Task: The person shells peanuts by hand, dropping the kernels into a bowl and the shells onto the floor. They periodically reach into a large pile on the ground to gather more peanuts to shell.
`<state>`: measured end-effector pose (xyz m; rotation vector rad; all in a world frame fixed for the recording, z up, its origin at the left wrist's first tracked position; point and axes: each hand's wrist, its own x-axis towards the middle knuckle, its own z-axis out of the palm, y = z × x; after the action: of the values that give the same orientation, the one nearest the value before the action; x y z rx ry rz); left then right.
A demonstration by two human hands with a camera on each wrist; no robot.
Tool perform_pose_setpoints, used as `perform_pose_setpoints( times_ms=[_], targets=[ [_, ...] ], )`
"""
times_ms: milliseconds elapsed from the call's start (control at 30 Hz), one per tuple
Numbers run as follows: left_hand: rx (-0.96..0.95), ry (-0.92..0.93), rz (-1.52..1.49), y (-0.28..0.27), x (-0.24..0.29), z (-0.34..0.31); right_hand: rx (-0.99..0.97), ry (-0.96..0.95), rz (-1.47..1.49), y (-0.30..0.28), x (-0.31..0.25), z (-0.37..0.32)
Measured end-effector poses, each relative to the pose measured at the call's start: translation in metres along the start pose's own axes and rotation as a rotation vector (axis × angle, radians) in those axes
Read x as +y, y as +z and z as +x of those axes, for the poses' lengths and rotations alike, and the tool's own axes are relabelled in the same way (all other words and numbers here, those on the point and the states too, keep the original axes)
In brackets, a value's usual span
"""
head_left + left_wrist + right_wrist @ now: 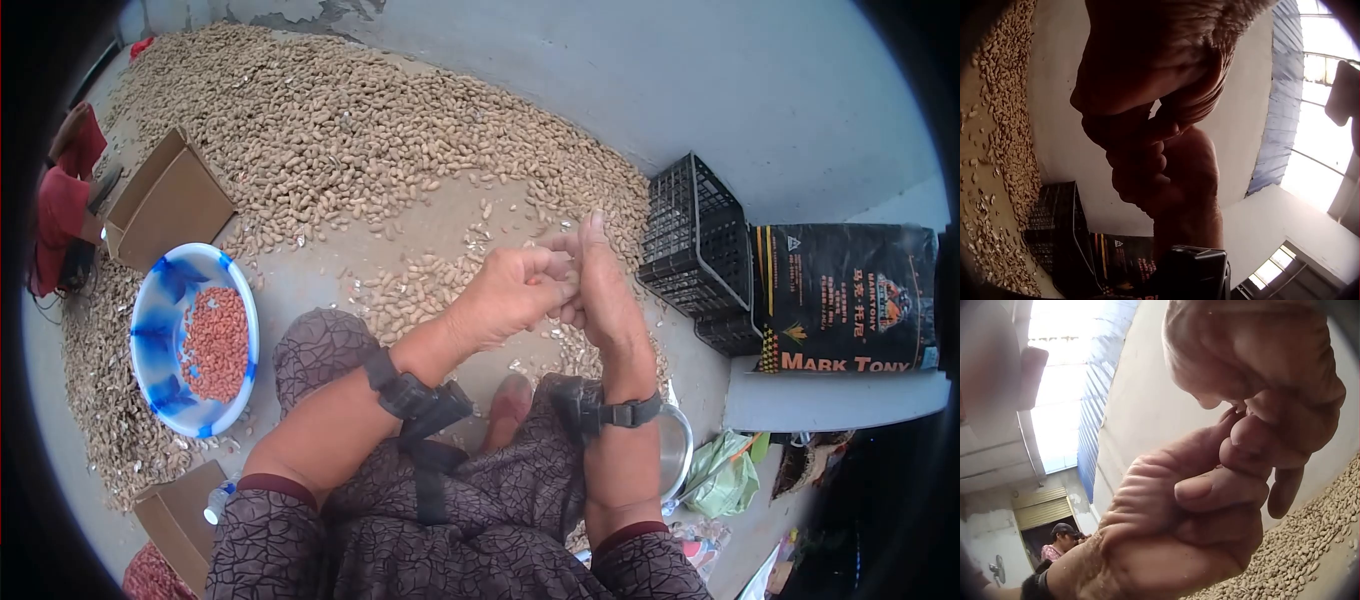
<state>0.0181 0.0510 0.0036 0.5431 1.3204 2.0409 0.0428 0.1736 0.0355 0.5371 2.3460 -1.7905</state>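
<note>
In front of my knees, my left hand (510, 290) and right hand (608, 295) meet, their fingers bent toward each other. The left fingertips lie against the right hand's fingers, and the right hand stands upright on the palm side. From the right wrist view, the right hand (1260, 369) curls over the left hand (1172, 519) with fingertips touching. The left wrist view has both in shadow, the right hand (1188, 181) beyond the left (1154, 62). I cannot tell what is pinched between them. Loose unshelled peanuts (410, 300) lie on the floor below.
A large peanut heap (330, 110) spreads along the wall. At left stands a blue-and-white basin (150, 370) holding red shelled kernels (215, 345), beside a cardboard box (170, 200). A black crate (695, 240) and a black printed sack (850, 300) stand right. Another person (1060, 540) is in the background.
</note>
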Motion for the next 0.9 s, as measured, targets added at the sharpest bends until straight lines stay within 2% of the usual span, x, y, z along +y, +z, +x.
perform_pose_setpoints(
  times_ms=[67, 100, 133, 167, 233, 367, 433, 567, 633, 767, 833, 900],
  targets=[
    [0.019, 0.018, 0.044, -0.003, -0.001, 0.001, -0.044, -0.038, 0.083, 0.000, -0.001, -0.001],
    [0.042, 0.034, -0.076, -0.004, -0.004, 0.002, -0.087, -0.074, 0.165, -0.001, -0.003, -0.003],
    [0.063, 0.050, -0.196, -0.006, -0.005, 0.002, -0.088, -0.079, 0.165, -0.001, -0.006, -0.005],
    [0.064, 0.054, -0.195, -0.008, -0.004, 0.002, -0.105, -0.140, 0.145, -0.002, -0.010, -0.009],
    [0.074, 0.052, -0.435, -0.012, 0.001, 0.001, -0.143, -0.197, 0.134, -0.006, -0.015, -0.013],
    [0.120, 0.045, -0.465, -0.014, 0.000, 0.002, -0.183, -0.238, 0.140, -0.005, -0.013, -0.012],
    [0.091, 0.054, -0.522, -0.013, -0.001, 0.002, -0.127, -0.232, 0.148, -0.003, -0.013, -0.013],
    [0.023, 0.033, -0.478, -0.014, 0.003, 0.001, -0.056, -0.266, 0.163, -0.006, -0.012, -0.009],
    [-0.088, 0.009, -0.530, -0.019, 0.002, 0.000, -0.060, -0.225, 0.159, -0.008, -0.013, -0.010],
    [-0.069, 0.032, -0.535, -0.017, 0.007, -0.001, -0.056, -0.204, 0.191, -0.007, -0.012, -0.009],
    [0.030, 0.091, -0.403, -0.012, 0.009, -0.002, -0.118, -0.242, 0.346, -0.008, -0.008, -0.008],
    [0.015, 0.117, -0.337, -0.012, 0.005, -0.002, -0.144, -0.250, 0.383, -0.002, -0.009, -0.011]
  ],
)
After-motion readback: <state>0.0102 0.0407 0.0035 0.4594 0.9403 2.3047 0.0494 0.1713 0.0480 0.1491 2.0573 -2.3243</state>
